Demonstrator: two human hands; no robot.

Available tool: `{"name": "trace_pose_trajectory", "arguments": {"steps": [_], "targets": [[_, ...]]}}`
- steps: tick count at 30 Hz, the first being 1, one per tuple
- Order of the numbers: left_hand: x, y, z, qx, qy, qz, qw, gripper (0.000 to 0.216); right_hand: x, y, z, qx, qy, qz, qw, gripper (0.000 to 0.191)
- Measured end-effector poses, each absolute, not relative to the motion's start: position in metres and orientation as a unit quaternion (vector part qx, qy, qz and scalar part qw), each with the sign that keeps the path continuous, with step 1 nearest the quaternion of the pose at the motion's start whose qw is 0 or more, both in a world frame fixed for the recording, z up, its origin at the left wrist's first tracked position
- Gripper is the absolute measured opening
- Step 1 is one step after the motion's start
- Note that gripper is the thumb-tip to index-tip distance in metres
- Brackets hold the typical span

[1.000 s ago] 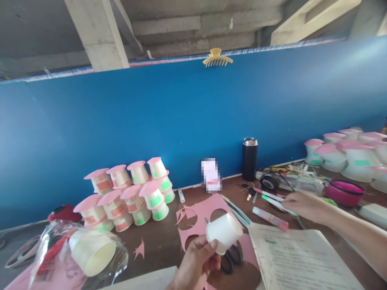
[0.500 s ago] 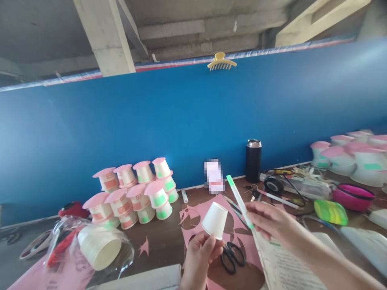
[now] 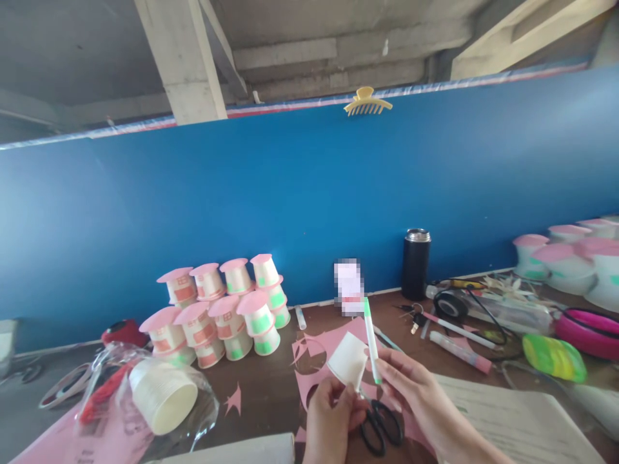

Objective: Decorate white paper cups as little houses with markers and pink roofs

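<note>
My left hand (image 3: 330, 412) is closed round a small white paper cup (image 3: 348, 359), held upside down above the table. My right hand (image 3: 416, 397) grips a white marker with green ends (image 3: 371, 339), upright and right beside the cup. Both hands hover over a pink paper sheet with round cut-outs (image 3: 322, 351). Black scissors (image 3: 380, 425) lie on that sheet just under my hands.
Stacked decorated cups with pink lids (image 3: 220, 312) stand at left by the blue wall (image 3: 290, 193). A bagged sleeve of white cups (image 3: 162, 394) lies at front left. A black flask (image 3: 416, 263), tape roll (image 3: 447, 304), pens, keys, a printed paper (image 3: 522, 422) and more lidded cups (image 3: 570, 258) are at right.
My right hand picked up the green marker from the right of the table and brought it in beside the cup. The left hand turned the cup upside down.
</note>
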State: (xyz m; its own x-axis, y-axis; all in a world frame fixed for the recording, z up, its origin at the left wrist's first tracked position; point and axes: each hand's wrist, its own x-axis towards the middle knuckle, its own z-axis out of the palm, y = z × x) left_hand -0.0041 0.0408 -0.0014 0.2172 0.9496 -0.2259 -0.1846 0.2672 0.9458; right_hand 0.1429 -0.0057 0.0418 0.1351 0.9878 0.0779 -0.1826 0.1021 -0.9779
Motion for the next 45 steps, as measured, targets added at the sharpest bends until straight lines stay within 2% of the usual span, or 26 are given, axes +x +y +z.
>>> {"name": "trace_pose_trajectory", "arguments": {"steps": [11,19,27,32,35,38,42,45], "targets": [[0.000,0.039,-0.001,0.428,0.466,0.412,0.656,0.045,0.136,-0.008,0.043,-0.467,-0.412,0.521,0.583,0.035],[-0.006,0.031,0.003,0.508,0.442,0.399,0.623,0.046,0.141,-0.008,0.031,-0.507,-0.437,0.521,0.529,0.043],[-0.019,0.029,0.025,0.496,0.390,0.489,0.603,0.059,0.122,-0.014,0.032,-0.503,-0.520,0.483,0.493,0.045],[-0.021,0.030,0.029,0.475,0.342,0.495,0.642,0.046,0.104,-0.020,0.036,-0.511,-0.521,0.483,0.484,0.040],[-0.022,0.030,0.031,0.501,0.359,0.505,0.604,0.043,0.112,-0.018,0.038,-0.565,-0.538,0.416,0.468,0.043],[-0.023,0.029,0.031,0.553,0.383,0.501,0.545,0.043,0.128,-0.016,0.041,-0.600,-0.511,0.371,0.491,0.048],[-0.018,0.027,0.019,0.614,0.420,0.438,0.504,0.040,0.138,-0.017,0.048,-0.575,-0.450,0.405,0.550,0.047],[-0.016,0.025,0.012,0.643,0.429,0.404,0.488,0.035,0.138,-0.019,0.052,-0.566,-0.453,0.411,0.553,0.046]]}}
